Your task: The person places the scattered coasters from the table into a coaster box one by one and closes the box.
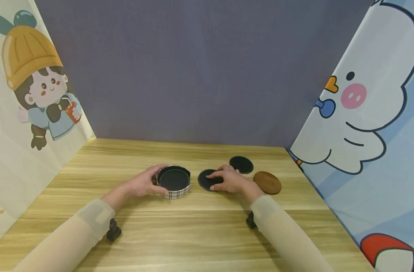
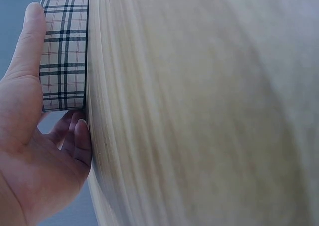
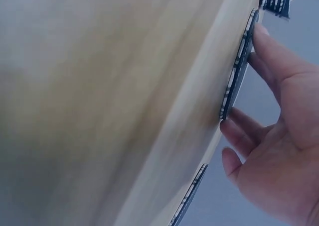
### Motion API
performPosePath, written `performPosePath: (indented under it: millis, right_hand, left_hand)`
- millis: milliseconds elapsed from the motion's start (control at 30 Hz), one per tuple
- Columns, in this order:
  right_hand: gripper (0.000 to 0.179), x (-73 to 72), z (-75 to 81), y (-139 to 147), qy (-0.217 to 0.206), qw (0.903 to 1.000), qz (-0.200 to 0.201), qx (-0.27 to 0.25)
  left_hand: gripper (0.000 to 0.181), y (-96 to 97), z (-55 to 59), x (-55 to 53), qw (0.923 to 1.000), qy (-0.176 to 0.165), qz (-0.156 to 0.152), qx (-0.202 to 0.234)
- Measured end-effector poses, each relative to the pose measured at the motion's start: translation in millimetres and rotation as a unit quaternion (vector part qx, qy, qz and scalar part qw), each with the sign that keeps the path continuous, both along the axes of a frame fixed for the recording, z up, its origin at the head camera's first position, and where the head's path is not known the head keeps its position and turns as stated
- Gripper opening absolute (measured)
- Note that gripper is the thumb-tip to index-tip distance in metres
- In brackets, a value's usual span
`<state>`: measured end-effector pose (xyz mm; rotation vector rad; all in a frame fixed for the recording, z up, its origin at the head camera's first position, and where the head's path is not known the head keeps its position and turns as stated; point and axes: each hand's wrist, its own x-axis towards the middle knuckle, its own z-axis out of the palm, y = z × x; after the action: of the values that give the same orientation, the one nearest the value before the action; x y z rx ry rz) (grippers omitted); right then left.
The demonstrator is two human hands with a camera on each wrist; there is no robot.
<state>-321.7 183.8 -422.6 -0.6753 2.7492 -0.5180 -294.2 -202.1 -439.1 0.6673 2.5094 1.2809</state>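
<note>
My left hand (image 1: 147,183) holds a round plaid coaster holder (image 1: 178,194) by its side, thumb along the near wall and fingers around the far side. A black disc (image 1: 174,180) shows inside it. In the left wrist view the holder's checked wall (image 2: 64,52) sits upright on the wood. Just to its right, my right hand (image 1: 231,180) grips a round black coaster (image 1: 204,181), lying flat at table level. The right wrist view shows this coaster's patterned edge (image 3: 237,69) between the thumb at one end and the fingertips at the other.
Behind the right hand lies another black coaster (image 1: 241,164), and a brown round coaster (image 1: 267,182) is to its right. The wooden table (image 1: 179,238) meets a grey back panel (image 1: 193,75). Printed cartoon panels stand at both sides.
</note>
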Motion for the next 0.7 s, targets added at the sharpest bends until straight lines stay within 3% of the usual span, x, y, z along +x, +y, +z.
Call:
performPosePath:
  millis: [367,700]
  right_hand:
    - [0.055,20.1,1.6,16.0,0.018,0.9995,0.014,0.021]
    - [0.061,29.9,0.1,24.4,0.011,0.9991,0.039,0.006]
  left_hand:
    - [0.115,0.3,0.7,0.9,1.0,-0.005,0.003,0.0]
    - [0.116,-0.2,1.5,1.7,1.0,0.0,-0.006,0.002]
